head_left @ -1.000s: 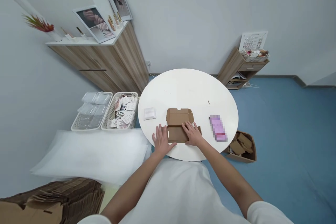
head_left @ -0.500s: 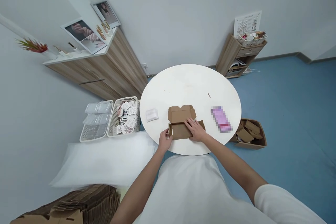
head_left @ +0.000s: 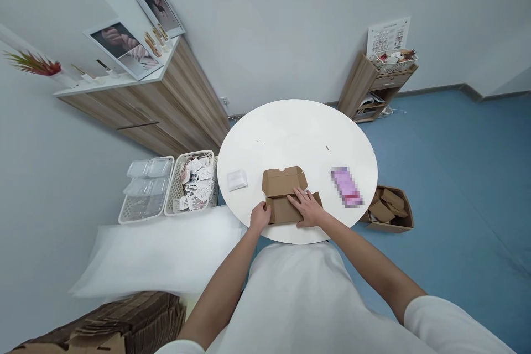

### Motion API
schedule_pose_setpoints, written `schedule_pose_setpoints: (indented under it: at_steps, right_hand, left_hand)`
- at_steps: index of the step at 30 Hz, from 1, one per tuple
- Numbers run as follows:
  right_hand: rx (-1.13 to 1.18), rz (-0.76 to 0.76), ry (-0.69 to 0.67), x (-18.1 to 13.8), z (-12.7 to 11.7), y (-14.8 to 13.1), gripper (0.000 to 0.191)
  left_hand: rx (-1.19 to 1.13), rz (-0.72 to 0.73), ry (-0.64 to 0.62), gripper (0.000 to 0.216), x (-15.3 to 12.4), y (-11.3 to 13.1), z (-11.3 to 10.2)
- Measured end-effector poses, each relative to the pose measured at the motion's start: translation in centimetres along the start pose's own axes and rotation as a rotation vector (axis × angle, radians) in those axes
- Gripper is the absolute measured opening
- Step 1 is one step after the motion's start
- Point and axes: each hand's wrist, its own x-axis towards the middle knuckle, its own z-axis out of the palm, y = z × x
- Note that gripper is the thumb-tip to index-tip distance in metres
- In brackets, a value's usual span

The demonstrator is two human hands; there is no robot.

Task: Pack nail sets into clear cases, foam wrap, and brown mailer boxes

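Observation:
A brown cardboard box lies on the white oval table, its lid laid back away from me. My left hand is closed on the box's left side wall, the fingertips pinching the cardboard. My right hand lies across the right part of the box with its fingers spread, pressing on the base. The box's right flap sticks out past the fingers. To the left is a small clear plastic packet. A blurred purple rectangular thing lies at the right.
Left of the table stand two white baskets, one with cards, one with clear packs. White sheets lie below them, near stacked flat cardboard. A carton of folded boxes sits on the floor at right.
My left hand's fingers have closed in on the left side wall, which now stands more upright. My right hand stays on the base with fingers spread. The view has shifted slightly.

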Motion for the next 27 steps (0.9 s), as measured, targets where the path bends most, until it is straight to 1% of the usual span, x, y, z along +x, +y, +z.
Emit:
schedule_pose_setpoints:
  at_steps: [3,7,10,13,15,18,19,21,23,25,27]
  right_hand:
    - [-0.003,-0.013,-0.007,0.1,0.0,-0.1,0.113]
    - [-0.011,0.015,-0.008,0.3,0.2,-0.4,0.109]
    - [-0.023,0.028,-0.003,0.3,0.2,-0.5,0.106]
    - [-0.031,0.027,0.006,0.2,0.2,-0.6,0.105]
    - [-0.046,0.026,0.011,0.1,0.2,-0.6,0.105]
    - [-0.09,0.021,0.011,0.1,0.3,-0.5,0.105]
    - [-0.107,0.018,0.011,0.1,0.3,-0.4,0.106]
    - [-0.139,0.01,0.011,0.2,0.3,-0.3,0.107]
    - [-0.159,0.001,0.014,0.4,0.2,-0.2,0.108]
    - [-0.165,-0.007,0.018,0.6,0.2,-0.1,0.108]
    - [-0.161,-0.01,0.023,0.9,0.1,-0.1,0.107]
  left_hand:
    - [0.074,-0.014,0.011,0.023,0.0,0.2,0.0]
    - [0.155,-0.022,0.023,0.021,0.1,0.7,0.2]
    - [0.188,-0.026,0.024,0.022,0.1,1.0,0.2]
    - [0.18,-0.002,-0.001,0.027,-0.1,0.9,0.0]
    - [0.15,0.018,0.036,0.037,-0.7,0.6,-0.2]
    - [0.155,0.082,0.155,0.073,-1.7,0.4,-0.8]
    - [0.184,0.12,0.158,0.085,-2.0,0.4,-1.1]
    - [0.272,0.187,0.09,0.103,-2.4,0.6,-1.6]
    - [0.373,0.196,-0.01,0.113,-2.4,1.1,-2.1]
    - [0.46,0.171,-0.08,0.115,-2.2,1.7,-2.4]
    - [0.522,0.149,-0.11,0.114,-1.9,2.3,-2.6]
